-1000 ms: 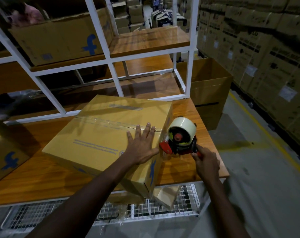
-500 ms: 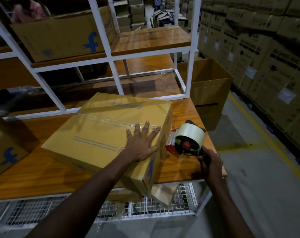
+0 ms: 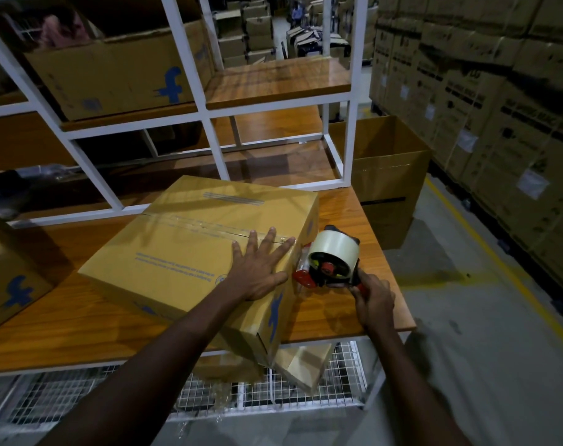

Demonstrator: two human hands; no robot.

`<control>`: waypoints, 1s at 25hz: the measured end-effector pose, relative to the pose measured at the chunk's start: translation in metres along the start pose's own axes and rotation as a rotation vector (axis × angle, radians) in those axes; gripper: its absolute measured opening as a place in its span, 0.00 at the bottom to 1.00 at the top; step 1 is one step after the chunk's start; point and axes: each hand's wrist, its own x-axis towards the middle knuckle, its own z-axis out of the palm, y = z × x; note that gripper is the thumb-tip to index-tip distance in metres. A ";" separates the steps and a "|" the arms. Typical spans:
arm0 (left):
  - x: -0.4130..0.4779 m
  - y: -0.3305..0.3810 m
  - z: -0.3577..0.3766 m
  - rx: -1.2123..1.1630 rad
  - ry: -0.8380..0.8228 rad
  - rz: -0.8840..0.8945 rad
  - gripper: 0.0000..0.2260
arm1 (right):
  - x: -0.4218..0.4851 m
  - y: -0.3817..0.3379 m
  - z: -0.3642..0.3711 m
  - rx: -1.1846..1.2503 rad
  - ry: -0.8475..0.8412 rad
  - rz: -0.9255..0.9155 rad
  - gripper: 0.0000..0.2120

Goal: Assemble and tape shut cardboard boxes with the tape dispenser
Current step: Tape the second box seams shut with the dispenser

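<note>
A closed cardboard box [image 3: 183, 252] lies on the wooden table [image 3: 64, 326], its near corner hanging over the front edge. Clear tape runs along its top seam. My left hand [image 3: 257, 268] lies flat, fingers spread, on the box top near the right end of the seam. My right hand [image 3: 373, 304] grips the handle of the red and black tape dispenser [image 3: 331, 265], which carries a pale tape roll. The dispenser's front touches the box's right side face, low near the tabletop.
Another printed box [image 3: 13, 278] sits at the table's left edge. A white metal rack [image 3: 215, 136] with wooden shelves stands behind, holding a large box [image 3: 119, 72]. An open carton [image 3: 389, 175] stands on the floor to the right. Stacked cartons [image 3: 499, 101] line the right wall. Wire mesh shelf below.
The dispenser moved down from the box's top edge along its right side face toward the tabletop, my right hand pulling with it. My left hand stayed flat on the box.
</note>
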 end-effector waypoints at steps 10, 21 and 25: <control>0.004 -0.004 -0.002 0.042 -0.026 0.011 0.34 | -0.018 -0.035 0.006 0.077 -0.157 0.240 0.11; 0.014 0.037 -0.027 0.281 -0.064 -0.041 0.31 | -0.005 -0.010 -0.019 -0.182 0.131 0.274 0.15; 0.016 0.048 -0.018 0.396 -0.127 -0.072 0.32 | 0.021 -0.013 -0.041 -0.091 0.239 0.147 0.26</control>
